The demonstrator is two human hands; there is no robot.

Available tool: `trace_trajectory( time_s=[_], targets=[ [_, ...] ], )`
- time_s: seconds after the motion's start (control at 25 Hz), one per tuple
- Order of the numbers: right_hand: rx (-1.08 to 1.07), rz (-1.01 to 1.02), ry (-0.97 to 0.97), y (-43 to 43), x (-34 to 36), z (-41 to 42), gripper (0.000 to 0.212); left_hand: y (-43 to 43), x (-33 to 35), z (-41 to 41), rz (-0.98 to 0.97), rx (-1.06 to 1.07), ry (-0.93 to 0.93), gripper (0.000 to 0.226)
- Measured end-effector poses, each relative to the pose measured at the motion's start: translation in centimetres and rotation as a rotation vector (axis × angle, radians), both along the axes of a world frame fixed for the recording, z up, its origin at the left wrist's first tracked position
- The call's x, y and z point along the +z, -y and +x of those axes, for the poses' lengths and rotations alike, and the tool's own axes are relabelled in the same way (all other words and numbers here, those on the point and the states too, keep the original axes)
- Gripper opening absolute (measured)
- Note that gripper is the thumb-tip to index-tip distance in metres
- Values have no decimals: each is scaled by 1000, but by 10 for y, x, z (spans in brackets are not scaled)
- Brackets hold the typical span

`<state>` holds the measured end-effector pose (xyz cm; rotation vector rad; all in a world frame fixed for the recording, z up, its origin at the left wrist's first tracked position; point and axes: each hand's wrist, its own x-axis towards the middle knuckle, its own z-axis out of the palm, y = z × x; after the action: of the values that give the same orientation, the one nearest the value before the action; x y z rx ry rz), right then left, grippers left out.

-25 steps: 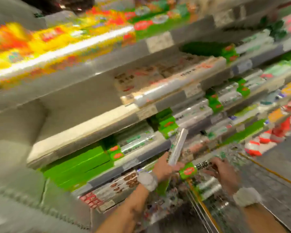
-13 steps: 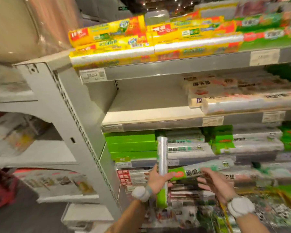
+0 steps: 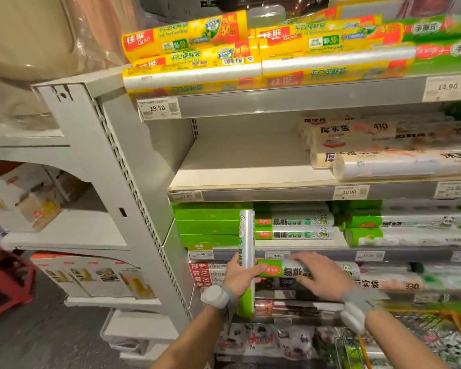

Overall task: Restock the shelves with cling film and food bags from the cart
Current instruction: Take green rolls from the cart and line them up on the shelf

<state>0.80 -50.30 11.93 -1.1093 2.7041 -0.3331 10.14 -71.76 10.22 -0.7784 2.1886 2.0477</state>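
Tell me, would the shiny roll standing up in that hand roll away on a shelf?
Probably: the upright roll looks round, so it may roll. Its glossy wrap could be slippery. It stands straight in the left hand, so it's likely stiff.

Shelf unit (image 3: 304, 102) is seen across centre and right of frame, its post (image 3: 112, 182) slanting left of centre. Top shelf: rolls (image 3: 192, 49) are stacked along the whole width. Second shelf (image 3: 237, 171): bag rolls (image 3: 383, 155) are stacked at the right end. Third shelf: boxes (image 3: 208, 225) at left, more rolls (image 3: 293, 227) to their right. Before that shelf's edge, lower centre, an upright roll (image 3: 246, 235) is held in the left hand (image 3: 241, 275). A level roll (image 3: 280, 270) is held in the right hand (image 3: 320, 278), its left end touching the upright roll. Cart (image 3: 423, 336) is seen at lower right. Side shelves (image 3: 64, 235) are at left, with a crate (image 3: 6, 283) on the floor at lower left.
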Motion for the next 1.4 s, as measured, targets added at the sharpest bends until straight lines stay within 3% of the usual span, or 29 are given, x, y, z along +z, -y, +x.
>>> trace_trajectory(
  time_s=[0.08,0.28,0.56,0.6,0.72,0.96,1.04,1.16,1.4],
  targets=[
    [16,-19,-35,0,-3,-6,50,0,-3,-3,-23,4,-6,115],
    [-87,-133,-148,14,2,-35,50,-1,-1,-1,-93,54,-37,103],
    [-84,20,-227,55,-13,-68,72,2,-1,0,-25,75,-29,97],
    [-80,38,-244,57,-16,-70,75,3,-3,-2,14,88,-25,91],
    [-78,83,-317,59,-26,-73,78,8,-10,-1,31,104,-49,41],
    [-100,130,-364,60,-26,-70,77,13,-10,-3,-5,124,-67,33],
    [-98,167,-361,59,-24,-71,79,12,-11,-4,8,113,-53,37],
    [-85,195,-362,55,-21,-71,83,12,-14,-2,-25,104,-12,80],
    [-60,225,-418,43,0,-75,86,8,-6,4,-295,-59,19,80]
  ],
)
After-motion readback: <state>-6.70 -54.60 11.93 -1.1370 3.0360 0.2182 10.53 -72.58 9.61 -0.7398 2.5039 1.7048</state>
